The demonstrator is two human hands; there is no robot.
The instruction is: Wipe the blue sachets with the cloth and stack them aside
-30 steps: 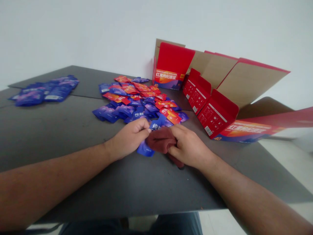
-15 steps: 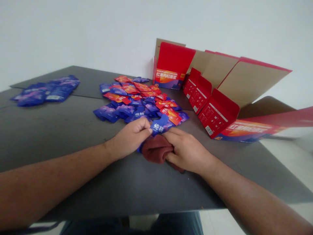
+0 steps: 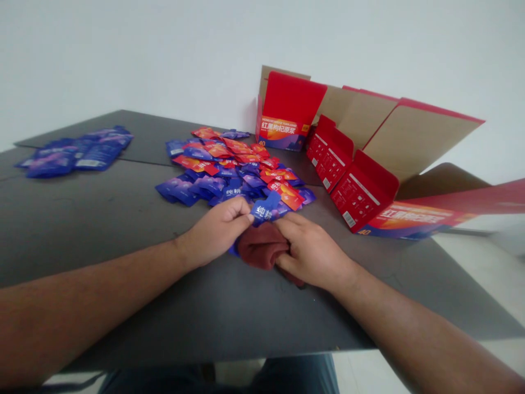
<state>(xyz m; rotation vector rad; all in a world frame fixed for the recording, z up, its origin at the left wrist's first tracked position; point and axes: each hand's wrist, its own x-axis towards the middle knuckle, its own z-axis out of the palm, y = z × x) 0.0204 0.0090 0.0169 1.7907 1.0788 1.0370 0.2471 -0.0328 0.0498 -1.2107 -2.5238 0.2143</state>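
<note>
My left hand (image 3: 215, 234) pinches a blue sachet (image 3: 264, 209) with white characters by its edge, just above the dark table (image 3: 102, 213). My right hand (image 3: 314, 253) is closed on a dark red cloth (image 3: 258, 247) that lies bunched under and beside the sachet. Both hands sit at the near edge of a spread heap of blue and red-orange sachets (image 3: 232, 164).
A second pile of blue sachets (image 3: 74, 152) lies far left. Open red cardboard boxes (image 3: 287, 112) and small red cartons (image 3: 363, 191) stand at the right, with another printed box (image 3: 414, 219) lying flat. The table's edge runs near my body.
The cloth in my right hand has slid down off the blue sachet, which now shows its printed face. My left hand has kept its pinch.
</note>
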